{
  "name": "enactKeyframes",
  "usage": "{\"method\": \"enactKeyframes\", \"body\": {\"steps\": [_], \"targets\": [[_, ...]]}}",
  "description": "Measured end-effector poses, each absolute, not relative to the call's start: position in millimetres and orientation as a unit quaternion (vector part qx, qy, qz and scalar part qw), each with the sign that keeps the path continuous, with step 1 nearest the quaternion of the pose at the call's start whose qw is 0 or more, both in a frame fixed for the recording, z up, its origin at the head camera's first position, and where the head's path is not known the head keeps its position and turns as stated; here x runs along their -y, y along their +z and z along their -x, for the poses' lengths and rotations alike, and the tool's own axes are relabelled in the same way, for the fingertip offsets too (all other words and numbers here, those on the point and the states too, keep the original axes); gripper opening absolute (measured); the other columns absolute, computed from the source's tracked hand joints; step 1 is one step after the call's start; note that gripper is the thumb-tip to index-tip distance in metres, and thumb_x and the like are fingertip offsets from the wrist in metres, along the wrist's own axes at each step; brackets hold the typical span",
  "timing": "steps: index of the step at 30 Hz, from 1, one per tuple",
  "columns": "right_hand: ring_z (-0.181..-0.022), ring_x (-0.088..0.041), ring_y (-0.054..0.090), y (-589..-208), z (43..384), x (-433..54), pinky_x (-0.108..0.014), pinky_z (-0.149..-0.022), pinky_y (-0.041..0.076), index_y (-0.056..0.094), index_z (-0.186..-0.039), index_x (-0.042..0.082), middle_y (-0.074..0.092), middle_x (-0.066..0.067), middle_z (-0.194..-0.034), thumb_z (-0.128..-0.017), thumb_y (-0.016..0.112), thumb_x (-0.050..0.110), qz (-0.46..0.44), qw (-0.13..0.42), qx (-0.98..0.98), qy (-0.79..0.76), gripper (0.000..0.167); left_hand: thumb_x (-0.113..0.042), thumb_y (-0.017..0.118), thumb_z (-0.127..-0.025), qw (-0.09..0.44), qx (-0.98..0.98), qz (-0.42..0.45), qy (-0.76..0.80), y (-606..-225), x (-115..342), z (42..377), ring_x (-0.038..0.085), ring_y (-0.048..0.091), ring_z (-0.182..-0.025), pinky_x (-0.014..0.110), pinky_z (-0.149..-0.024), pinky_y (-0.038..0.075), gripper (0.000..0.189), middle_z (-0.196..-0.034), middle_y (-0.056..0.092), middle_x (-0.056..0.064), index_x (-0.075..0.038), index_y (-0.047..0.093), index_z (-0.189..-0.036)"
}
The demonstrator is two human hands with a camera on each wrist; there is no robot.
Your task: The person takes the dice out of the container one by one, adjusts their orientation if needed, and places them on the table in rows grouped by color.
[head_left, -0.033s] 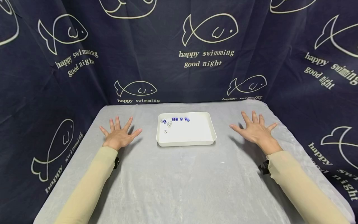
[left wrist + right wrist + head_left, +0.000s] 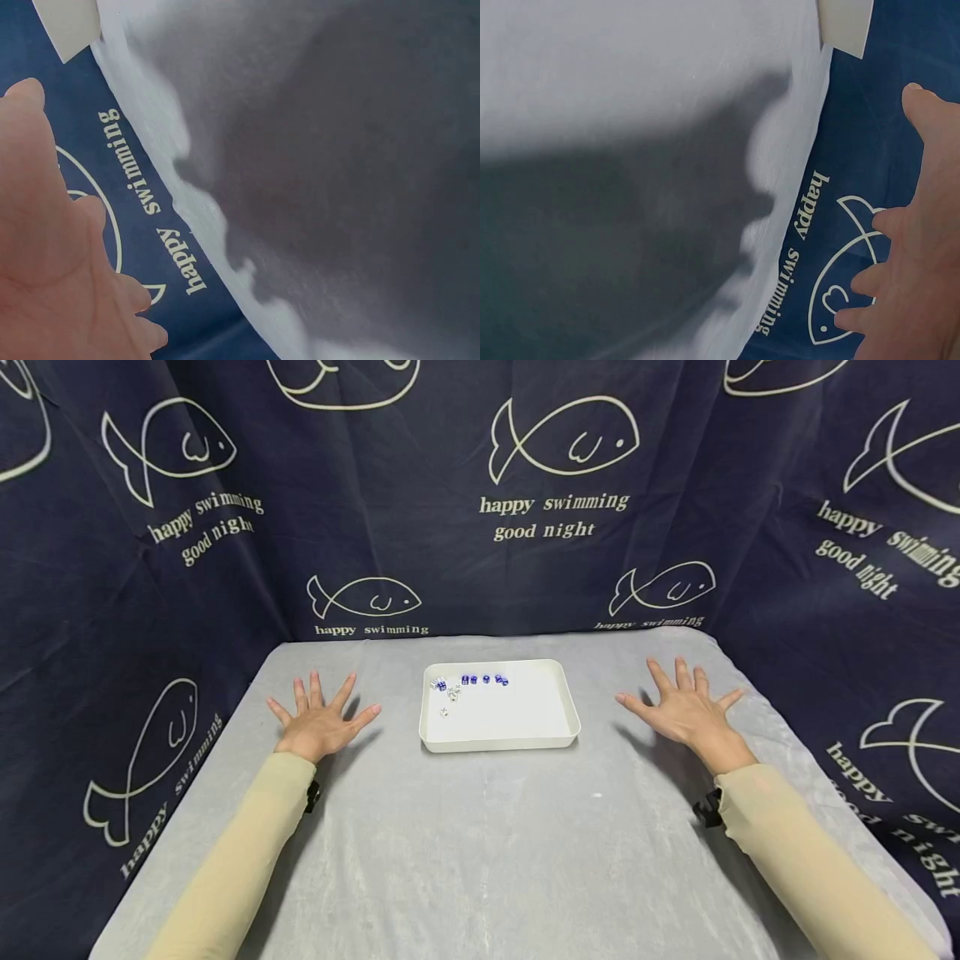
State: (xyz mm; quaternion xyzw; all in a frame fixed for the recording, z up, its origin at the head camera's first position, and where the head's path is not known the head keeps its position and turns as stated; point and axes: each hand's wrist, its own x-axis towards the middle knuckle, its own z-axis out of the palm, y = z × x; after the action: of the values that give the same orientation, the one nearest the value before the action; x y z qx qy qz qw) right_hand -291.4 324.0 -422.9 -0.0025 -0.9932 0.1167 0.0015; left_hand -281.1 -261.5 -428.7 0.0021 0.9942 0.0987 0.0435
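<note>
My left hand hovers over the table to the left of a white tray, its fingers spread and straight. On the tray's other side my right hand is raised in the same way, fingers fanned out. Neither hand touches anything, and a shadow falls on the cloth below each. Several blue dice lie in a loose row along the tray's far side. Several clear dice are scattered near its left end. Both wrist views show the palm side, with the left palm and right palm holding nothing.
A grey cloth covers the table. Dark blue curtains printed with fish and lettering hang behind it and at both sides. The tray has a low raised rim and sits towards the table's back edge.
</note>
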Motion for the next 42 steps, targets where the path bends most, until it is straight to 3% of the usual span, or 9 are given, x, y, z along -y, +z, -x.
{"method": "enactKeyframes", "body": {"steps": [7,14,19,21,25,28,34,38,42], "targets": [[-0.149,-0.065,-0.003,-417,293,-320,-0.094,-0.088,-0.019,0.006,-0.168,0.024,-0.003,-0.032,-0.168,-0.087,0.035,0.091,-0.004,0.008,0.993,0.122,0.109,-0.089,0.026,-0.091,0.039,-0.993,-0.004,0.110,-427,259,281,0.056,-0.022,-0.150,0.085,-0.098,-0.028,0.098,-0.167,-0.012,0.034,-0.031,0.009,-0.168],[-0.147,-0.066,0.006,-404,293,-303,-0.087,-0.109,0.012,0.001,-0.168,0.023,-0.002,-0.032,-0.169,-0.091,0.036,0.087,-0.028,0.022,0.985,0.167,0.106,-0.084,0.027,-0.095,0.055,-0.981,-0.034,0.182,-419,245,281,0.048,-0.019,-0.154,0.084,-0.106,-0.021,0.094,-0.170,-0.016,0.022,-0.031,-0.001,-0.167],[-0.149,-0.062,0.014,-389,297,-276,-0.077,-0.119,0.012,0.005,-0.168,0.017,0.011,-0.031,-0.168,-0.098,0.041,0.075,-0.069,0.040,0.967,0.242,0.098,-0.073,0.046,-0.098,0.060,-0.958,-0.093,0.266,-409,222,284,0.032,-0.015,-0.159,0.077,-0.114,-0.017,0.097,-0.172,-0.016,0.010,-0.029,-0.006,-0.167],[-0.147,-0.056,0.028,-385,300,-264,-0.071,-0.120,0.020,0.013,-0.167,0.012,0.026,-0.032,-0.164,-0.101,0.045,0.067,-0.088,0.044,0.959,0.267,0.092,-0.071,0.054,-0.096,0.056,-0.952,-0.112,0.278,-408,212,286,0.026,-0.012,-0.160,0.074,-0.118,-0.014,0.102,-0.173,-0.015,0.007,-0.027,-0.005,-0.167],[-0.128,-0.048,0.058,-381,306,-238,-0.060,-0.107,0.047,0.032,-0.161,0.006,0.051,-0.029,-0.149,-0.103,0.055,0.049,-0.117,0.051,0.939,0.319,0.076,-0.066,0.064,-0.092,0.061,-0.941,-0.150,0.297,-409,195,289,0.025,-0.007,-0.161,0.070,-0.122,-0.007,0.110,-0.173,-0.013,0.007,-0.020,-0.001,-0.168],[-0.115,-0.045,0.067,-385,311,-216,-0.053,-0.097,0.056,0.044,-0.155,0.003,0.061,-0.028,-0.137,-0.104,0.060,0.037,-0.134,0.036,0.910,0.390,0.063,-0.065,0.068,-0.091,0.073,-0.934,-0.166,0.307,-415,186,288,0.027,-0.002,-0.161,0.072,-0.122,-0.003,0.112,-0.174,-0.008,0.010,-0.016,0.003,-0.168],[-0.105,-0.047,0.069,-403,324,-173,-0.041,-0.084,0.064,0.057,-0.143,0.000,0.068,-0.027,-0.126,-0.103,0.061,0.022,-0.107,-0.031,0.854,0.507,0.046,-0.064,0.070,-0.089,0.087,-0.926,-0.176,0.324,-431,177,283,0.032,0.008,-0.160,0.065,-0.126,0.008,0.115,-0.174,0.004,0.016,-0.010,0.007,-0.167],[-0.105,-0.041,0.071,-416,339,-156,-0.037,-0.083,0.064,0.062,-0.138,0.000,0.070,-0.023,-0.123,-0.101,0.063,0.021,-0.059,-0.040,0.853,0.516,0.043,-0.060,0.073,-0.088,0.092,-0.917,-0.183,0.344,-435,173,281,0.030,0.014,-0.159,0.049,-0.129,0.017,0.115,-0.173,0.011,0.015,-0.004,0.010,-0.166],[-0.099,-0.036,0.071,-427,354,-148,-0.036,-0.083,0.064,0.064,-0.136,-0.002,0.070,-0.022,-0.116,-0.100,0.065,0.019,-0.030,-0.040,0.851,0.522,0.042,-0.053,0.075,-0.089,0.088,-0.919,-0.181,0.339,-435,170,282,0.029,0.019,-0.158,0.045,-0.129,0.020,0.111,-0.172,0.016,0.016,0.001,0.014,-0.164]]}}
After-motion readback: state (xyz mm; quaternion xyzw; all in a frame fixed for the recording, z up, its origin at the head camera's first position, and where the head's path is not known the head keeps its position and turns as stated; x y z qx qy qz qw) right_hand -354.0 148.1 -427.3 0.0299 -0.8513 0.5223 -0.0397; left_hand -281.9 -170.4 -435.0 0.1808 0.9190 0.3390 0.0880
